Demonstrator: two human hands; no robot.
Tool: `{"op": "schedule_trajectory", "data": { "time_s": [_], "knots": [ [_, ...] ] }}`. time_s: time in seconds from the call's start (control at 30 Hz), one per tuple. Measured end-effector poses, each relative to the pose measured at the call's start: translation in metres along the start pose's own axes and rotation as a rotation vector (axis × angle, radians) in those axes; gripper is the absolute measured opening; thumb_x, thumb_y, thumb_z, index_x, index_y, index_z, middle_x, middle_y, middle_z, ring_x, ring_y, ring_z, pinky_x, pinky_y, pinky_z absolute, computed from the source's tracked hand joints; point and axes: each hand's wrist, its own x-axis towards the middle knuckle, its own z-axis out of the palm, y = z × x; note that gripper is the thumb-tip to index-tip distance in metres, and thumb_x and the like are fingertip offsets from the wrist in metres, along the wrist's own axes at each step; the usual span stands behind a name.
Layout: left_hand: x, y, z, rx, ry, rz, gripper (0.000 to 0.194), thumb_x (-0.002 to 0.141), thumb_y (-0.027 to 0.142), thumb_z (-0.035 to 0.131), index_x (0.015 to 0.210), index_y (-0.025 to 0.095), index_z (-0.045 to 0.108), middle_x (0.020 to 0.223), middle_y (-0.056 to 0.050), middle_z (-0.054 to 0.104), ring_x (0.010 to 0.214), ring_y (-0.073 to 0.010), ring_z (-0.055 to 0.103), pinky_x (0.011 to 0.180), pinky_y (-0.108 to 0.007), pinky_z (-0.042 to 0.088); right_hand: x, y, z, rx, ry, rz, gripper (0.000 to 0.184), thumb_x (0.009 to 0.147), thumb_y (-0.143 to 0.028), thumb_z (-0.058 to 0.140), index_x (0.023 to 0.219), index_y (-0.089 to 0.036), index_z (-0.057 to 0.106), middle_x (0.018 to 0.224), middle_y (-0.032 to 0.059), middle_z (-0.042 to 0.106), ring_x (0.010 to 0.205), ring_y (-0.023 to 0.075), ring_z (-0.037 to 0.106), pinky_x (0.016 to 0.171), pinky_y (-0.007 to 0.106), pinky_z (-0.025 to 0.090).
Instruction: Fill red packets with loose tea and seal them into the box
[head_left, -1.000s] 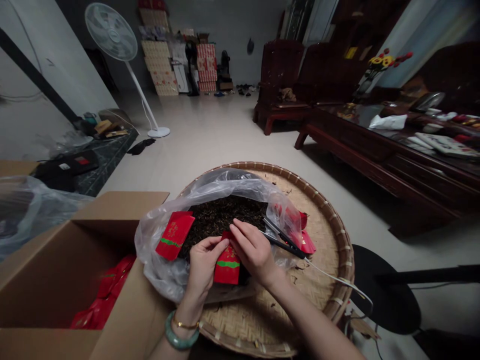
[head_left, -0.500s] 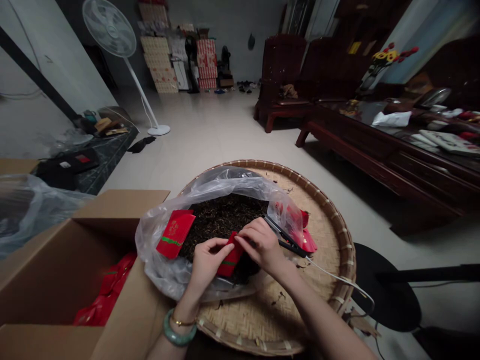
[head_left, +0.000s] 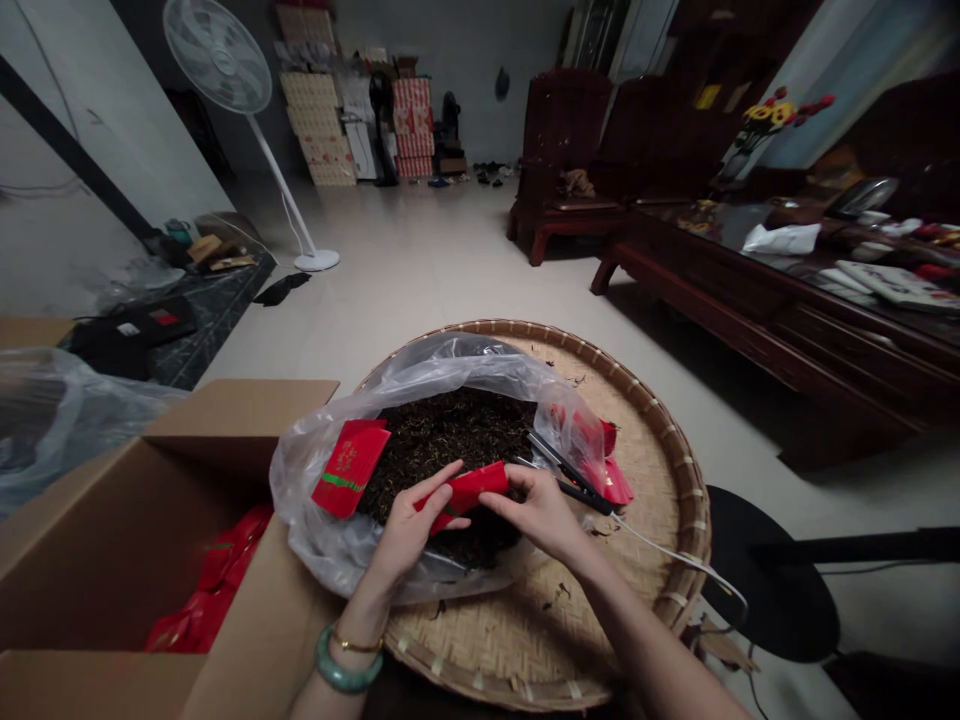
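Over an open plastic bag (head_left: 300, 500) of dark dried leaves (head_left: 442, 430), we are holding a single red packet (head_left: 474, 487) between both hands. Our left hand (head_left: 411, 522) is clamping the packet's lower-left end between thumb and fingers, while our right hand (head_left: 538, 508) is pinching the upper-right end. The packet's long axis is running crosswise before us, slanting up to the right, its far end pointing toward a black corded tool (head_left: 576, 485) that is lying at the bag's right edge. Our fingers are covering both ends, so we cannot tell which one is the mouth. More packets are resting close by: a fanned stack (head_left: 351, 468) is leaning on the bag's left side, and the bag is sitting on a round woven tray (head_left: 679, 500).
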Motion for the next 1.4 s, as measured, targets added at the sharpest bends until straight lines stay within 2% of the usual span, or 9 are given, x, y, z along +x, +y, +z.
{"op": "schedule_trajectory", "data": {
  "time_s": [0.1,0.3,0.73,0.87,0.93,1.0,1.1,1.27,1.4],
  "knots": [
    [0.001,-0.005,-0.002,-0.029,0.034,0.014,0.055,0.071,0.05,0.068,0.113,0.014,0.066,0.121,-0.014,0.063,0.097,-0.0293,0.066,0.067,-0.037,0.061,-0.002,0.002,0.002,0.147,-0.085,0.047,0.032,0.076,-0.04,0.065,0.097,-0.016,0.069,0.096,0.0069,0.073,0.085,0.0214,0.067,0.082,0.037,0.051],
    [0.001,-0.011,-0.006,0.069,-0.01,0.096,0.048,0.078,0.05,0.061,0.11,0.014,0.068,0.109,-0.015,0.069,0.106,-0.026,0.064,0.097,-0.039,0.047,-0.004,0.007,0.002,0.324,-0.276,0.192,0.049,0.076,-0.058,0.06,0.099,-0.016,0.071,0.092,0.0055,0.073,0.088,0.0219,0.065,0.094,0.043,0.043],
    [0.001,-0.005,-0.019,0.231,0.074,0.15,0.054,0.082,0.058,0.05,0.095,0.012,0.073,0.09,-0.014,0.074,0.087,-0.0266,0.07,0.084,-0.041,0.054,-0.009,0.006,0.002,0.402,-0.302,0.189,0.049,0.08,-0.062,0.052,0.096,-0.019,0.071,0.082,0.004,0.071,0.078,0.0181,0.063,0.086,0.038,0.048],
    [-0.003,0.004,-0.02,0.713,0.341,0.604,0.037,0.084,0.045,0.056,0.106,0.019,0.068,0.108,-0.011,0.07,0.102,-0.0268,0.062,0.094,-0.046,0.047,-0.006,0.01,0.0,0.279,-0.184,0.151,0.05,0.087,-0.06,0.043,0.103,-0.02,0.069,0.088,0.0051,0.071,0.078,0.0172,0.062,0.073,0.032,0.051],
    [-0.007,0.007,-0.017,1.039,0.273,0.832,0.045,0.076,0.037,0.068,0.118,0.021,0.062,0.125,-0.012,0.061,0.11,-0.0289,0.053,0.098,-0.049,0.043,-0.004,0.009,0.002,0.248,-0.151,0.133,0.051,0.088,-0.059,0.041,0.109,-0.02,0.066,0.094,0.0063,0.07,0.085,0.0177,0.062,0.077,0.034,0.051],
    [-0.009,0.008,-0.012,1.243,0.116,0.916,0.053,0.076,0.028,0.068,0.126,0.022,0.054,0.131,-0.012,0.056,0.11,-0.0288,0.05,0.096,-0.048,0.044,-0.003,0.005,0.007,0.223,-0.148,0.097,0.052,0.088,-0.059,0.041,0.111,-0.019,0.065,0.099,0.0067,0.07,0.092,0.0184,0.062,0.085,0.036,0.05],
    [-0.007,0.006,-0.009,1.271,0.022,0.934,0.051,0.079,0.017,0.06,0.129,0.021,0.05,0.12,-0.01,0.061,0.104,-0.026,0.051,0.092,-0.045,0.046,-0.003,-0.008,0.016,0.18,-0.18,0.04,0.053,0.087,-0.06,0.042,0.11,-0.019,0.065,0.1,0.0056,0.07,0.098,0.0187,0.062,0.091,0.037,0.049],
    [-0.001,0.008,-0.015,1.139,0.065,0.876,0.045,0.073,0.015,0.063,0.117,0.02,0.055,0.108,-0.008,0.065,0.099,-0.0252,0.053,0.089,-0.043,0.047,-0.001,-0.028,0.007,0.162,-0.234,0.025,0.052,0.089,-0.058,0.038,0.104,-0.017,0.067,0.101,0.0062,0.07,0.095,0.0193,0.064,0.091,0.037,0.049],
    [0.001,0.013,-0.026,0.961,0.206,0.698,0.035,0.07,0.021,0.067,0.105,0.02,0.059,0.101,-0.007,0.064,0.092,-0.0222,0.059,0.075,-0.034,0.052,0.012,-0.02,-0.011,0.148,0.051,0.025,0.048,0.094,-0.048,0.031,0.1,-0.016,0.066,0.096,0.0106,0.071,0.091,0.0213,0.067,0.073,0.036,0.056]
  ]
}}
